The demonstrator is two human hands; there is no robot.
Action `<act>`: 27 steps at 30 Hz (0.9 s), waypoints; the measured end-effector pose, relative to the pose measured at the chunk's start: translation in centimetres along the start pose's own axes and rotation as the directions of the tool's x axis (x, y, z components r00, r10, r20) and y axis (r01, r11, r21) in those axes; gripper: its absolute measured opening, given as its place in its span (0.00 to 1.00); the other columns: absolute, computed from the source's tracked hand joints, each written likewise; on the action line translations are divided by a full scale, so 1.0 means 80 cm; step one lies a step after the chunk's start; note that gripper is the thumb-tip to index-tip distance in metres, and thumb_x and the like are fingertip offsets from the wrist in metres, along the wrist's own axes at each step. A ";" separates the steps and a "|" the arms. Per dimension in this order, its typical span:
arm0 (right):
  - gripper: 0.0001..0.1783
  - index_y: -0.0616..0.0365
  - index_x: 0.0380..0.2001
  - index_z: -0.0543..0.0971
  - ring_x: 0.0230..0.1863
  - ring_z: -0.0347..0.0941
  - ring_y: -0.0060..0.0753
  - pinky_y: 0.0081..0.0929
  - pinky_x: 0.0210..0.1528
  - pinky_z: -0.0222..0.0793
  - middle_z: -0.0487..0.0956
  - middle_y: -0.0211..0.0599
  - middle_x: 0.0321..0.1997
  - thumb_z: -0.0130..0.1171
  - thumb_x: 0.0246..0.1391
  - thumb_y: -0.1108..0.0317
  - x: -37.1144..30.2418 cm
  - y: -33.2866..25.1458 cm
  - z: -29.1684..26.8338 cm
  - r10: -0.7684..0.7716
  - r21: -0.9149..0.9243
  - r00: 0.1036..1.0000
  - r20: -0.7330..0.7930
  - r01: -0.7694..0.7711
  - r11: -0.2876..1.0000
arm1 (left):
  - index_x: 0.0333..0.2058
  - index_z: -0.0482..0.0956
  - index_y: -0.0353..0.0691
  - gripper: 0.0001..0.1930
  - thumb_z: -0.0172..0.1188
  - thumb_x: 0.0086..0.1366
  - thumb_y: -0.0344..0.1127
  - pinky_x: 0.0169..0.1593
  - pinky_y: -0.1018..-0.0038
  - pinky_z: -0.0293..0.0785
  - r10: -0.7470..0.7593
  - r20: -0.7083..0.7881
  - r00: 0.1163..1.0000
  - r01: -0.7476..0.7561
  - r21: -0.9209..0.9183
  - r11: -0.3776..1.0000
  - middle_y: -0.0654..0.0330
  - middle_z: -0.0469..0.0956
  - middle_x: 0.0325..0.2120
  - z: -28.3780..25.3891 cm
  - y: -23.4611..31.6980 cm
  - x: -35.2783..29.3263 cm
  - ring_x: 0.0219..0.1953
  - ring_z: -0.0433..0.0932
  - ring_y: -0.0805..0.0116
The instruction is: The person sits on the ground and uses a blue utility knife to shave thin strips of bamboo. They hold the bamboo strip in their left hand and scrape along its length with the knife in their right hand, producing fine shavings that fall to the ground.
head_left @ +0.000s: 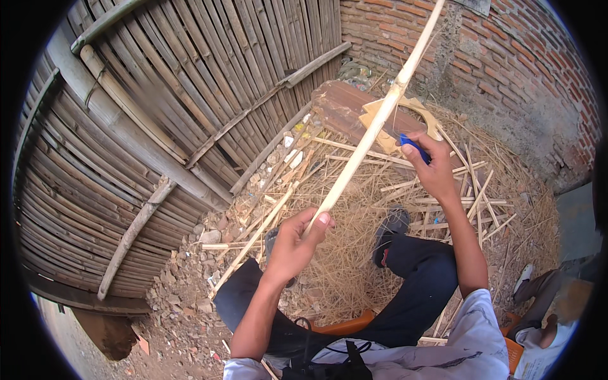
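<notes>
My left hand (300, 242) is closed round the lower end of a long pale bamboo strip (356, 155). The strip slants up and away to the right and has a node partway along. In my right hand (435, 166), to the right of the strip, I grip a small blue-handled knife (416, 148). Its blade is hard to make out. The knife is close beside the strip; whether they touch I cannot tell. Beyond them lies a brown wooden board (342, 109) with a jagged-edged yellowish piece (423, 114) on it.
Shavings (342, 253) and cut strips (491, 202) litter the ground around my feet. A bamboo wall (209, 76) stands at the left, with rubble (183, 278) along its base. Beyond is a brick wall (506, 69). Another person's leg (538, 294) shows at the lower right.
</notes>
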State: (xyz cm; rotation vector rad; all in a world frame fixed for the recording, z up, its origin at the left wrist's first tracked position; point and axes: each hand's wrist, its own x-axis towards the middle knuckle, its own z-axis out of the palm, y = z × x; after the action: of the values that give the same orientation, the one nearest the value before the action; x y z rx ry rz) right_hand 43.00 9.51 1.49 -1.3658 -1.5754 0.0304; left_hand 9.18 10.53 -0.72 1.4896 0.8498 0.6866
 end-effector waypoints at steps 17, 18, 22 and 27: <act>0.18 0.59 0.44 0.87 0.31 0.87 0.39 0.32 0.32 0.81 0.89 0.41 0.37 0.76 0.62 0.56 -0.025 -0.076 0.061 -0.250 -0.002 0.958 0.142 0.253 0.967 | 0.68 0.79 0.36 0.25 0.68 0.77 0.38 0.29 0.83 0.58 -0.031 -0.208 0.978 -0.021 -0.244 0.970 0.75 0.77 0.27 0.011 -0.006 -0.002 0.25 0.64 0.88; 0.18 0.59 0.44 0.87 0.31 0.87 0.39 0.33 0.32 0.81 0.89 0.41 0.37 0.75 0.62 0.56 -0.025 -0.076 0.062 -0.255 -0.006 0.956 0.145 0.258 0.966 | 0.67 0.80 0.35 0.24 0.68 0.77 0.38 0.29 0.83 0.59 -0.019 -0.204 0.979 -0.030 -0.235 0.972 0.75 0.77 0.27 0.015 -0.005 -0.002 0.25 0.64 0.89; 0.18 0.59 0.44 0.87 0.30 0.87 0.39 0.33 0.31 0.81 0.89 0.40 0.37 0.75 0.63 0.56 -0.025 -0.074 0.064 -0.263 -0.004 0.955 0.135 0.266 0.964 | 0.65 0.82 0.33 0.22 0.68 0.77 0.36 0.32 0.84 0.65 0.016 -0.221 0.975 -0.058 -0.185 0.981 0.70 0.81 0.31 0.028 -0.003 -0.003 0.30 0.70 0.88; 0.18 0.59 0.43 0.87 0.29 0.87 0.39 0.33 0.31 0.80 0.89 0.41 0.36 0.76 0.62 0.56 -0.029 -0.077 0.063 -0.257 -0.030 0.957 0.138 0.263 0.964 | 0.63 0.82 0.31 0.21 0.66 0.79 0.36 0.36 0.82 0.71 0.103 -0.280 0.954 -0.140 -0.114 0.984 0.65 0.84 0.33 0.037 -0.002 -0.003 0.35 0.74 0.84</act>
State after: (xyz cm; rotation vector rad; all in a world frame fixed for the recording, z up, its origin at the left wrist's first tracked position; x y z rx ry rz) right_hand 34.79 8.37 1.09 -1.2030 -1.8686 -0.0795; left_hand 11.46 8.68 -1.15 1.3531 0.9057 1.0396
